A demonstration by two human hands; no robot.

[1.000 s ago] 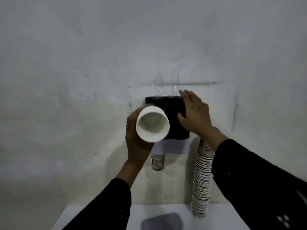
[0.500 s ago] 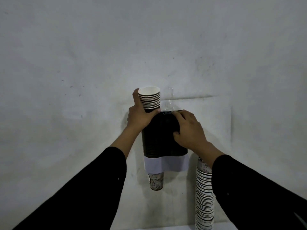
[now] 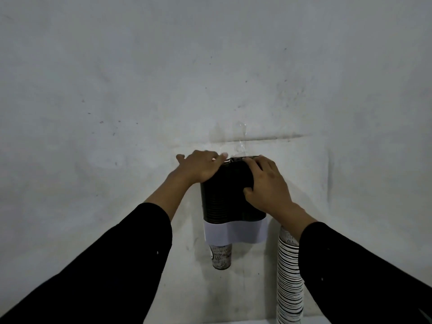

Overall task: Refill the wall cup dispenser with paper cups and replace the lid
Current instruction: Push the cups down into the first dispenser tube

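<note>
A dark translucent cup dispenser (image 3: 224, 197) with a white lower band (image 3: 235, 232) hangs on the wall. One printed paper cup (image 3: 221, 256) pokes out of its bottom. My left hand (image 3: 201, 167) lies flat over the dispenser's top left, fingers spread, pressing down; only a sliver of white cup rim shows under it. My right hand (image 3: 266, 185) grips the dispenser's upper right side. The stack inside is hidden behind the dark wall. No lid is in view.
A tall stack of printed paper cups (image 3: 288, 277) stands to the right of the dispenser, partly behind my right sleeve. Clear tape (image 3: 243, 141) sticks to the wall above the dispenser. A white tabletop edge (image 3: 233, 322) shows at the bottom.
My left hand pushed the cup stack down into the dispenser, from sticking out above the top to nearly flush. It now rests flat on top. The right hand stayed on the dispenser.
</note>
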